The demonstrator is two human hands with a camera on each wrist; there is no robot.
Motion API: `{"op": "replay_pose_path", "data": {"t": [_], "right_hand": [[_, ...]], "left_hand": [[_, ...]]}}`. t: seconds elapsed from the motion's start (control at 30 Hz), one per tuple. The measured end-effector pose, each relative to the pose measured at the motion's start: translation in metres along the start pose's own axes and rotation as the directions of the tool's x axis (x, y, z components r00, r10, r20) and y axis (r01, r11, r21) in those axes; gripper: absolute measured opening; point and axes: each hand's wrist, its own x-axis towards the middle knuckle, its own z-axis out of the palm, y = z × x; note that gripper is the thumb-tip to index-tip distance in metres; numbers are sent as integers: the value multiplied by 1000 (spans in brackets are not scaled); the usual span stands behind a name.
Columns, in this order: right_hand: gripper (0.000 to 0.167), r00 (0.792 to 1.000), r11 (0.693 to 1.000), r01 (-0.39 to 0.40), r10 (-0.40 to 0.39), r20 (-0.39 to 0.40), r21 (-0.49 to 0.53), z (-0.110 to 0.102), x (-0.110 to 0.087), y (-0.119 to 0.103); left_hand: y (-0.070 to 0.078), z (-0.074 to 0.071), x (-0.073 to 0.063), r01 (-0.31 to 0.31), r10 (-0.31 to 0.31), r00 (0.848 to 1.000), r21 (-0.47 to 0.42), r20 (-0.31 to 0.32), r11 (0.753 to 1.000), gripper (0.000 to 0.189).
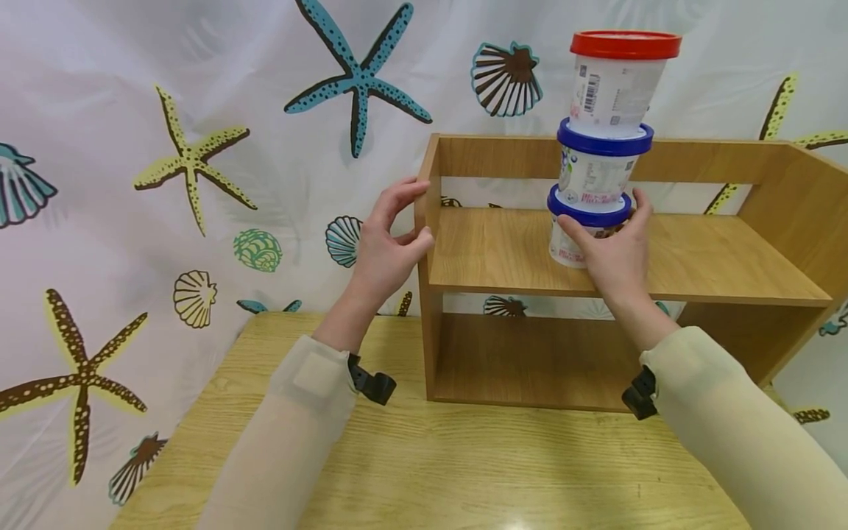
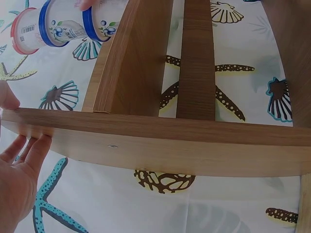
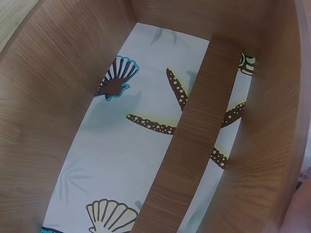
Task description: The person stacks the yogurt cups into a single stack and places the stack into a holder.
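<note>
Three white tubs stand stacked over the upper board of a small wooden shelf (image 1: 490,258). The bottom tub (image 1: 566,250) and middle tub (image 1: 592,177) have blue lids; the top tub (image 1: 616,92) has a red one. My right hand (image 1: 623,254) grips the bottom tub, thumb at the front and fingers round its right side. On the left, my left hand (image 1: 391,239) holds the shelf's side panel (image 2: 146,150). In the left wrist view its fingers (image 2: 36,150) press the outer face, while the thumb (image 2: 7,97) lies at the front edge.
The shelf stands on a light wooden table (image 1: 464,471). A back rail (image 1: 497,158) runs behind the upper board, and a lower compartment (image 1: 530,361) lies beneath. Behind everything hangs a white cloth (image 1: 265,44) printed with starfish and shells.
</note>
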Motion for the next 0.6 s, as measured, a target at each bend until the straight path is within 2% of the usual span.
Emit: {"op": "replay_pose_path", "data": {"t": [0.13,0.3,0.47,0.53,0.6], "right_hand": [[109,999,999,-32,31,15,27,-5,-3,-2],[104,999,999,-40,39,27,14,-17,-12,-5],[98,998,1000,-12,14,53,-28,-31,-26,-6],[97,998,999,13,-10,62,-44,-37,-33,-7],[95,997,997,45,-41,70,-59,-43,-40,-6]], "left_hand": [[1,0,0,4,-4,1000,-1,0,1000,46],[-2,0,1,10,-10,1000,2,1,1000,46],[-26,-1,5,0,0,1000,7,-3,1000,49],[-36,-2,8,-18,18,1000,18,-7,1000,51],[-40,-4,10,-44,44,999,38,-6,998,51]]}}
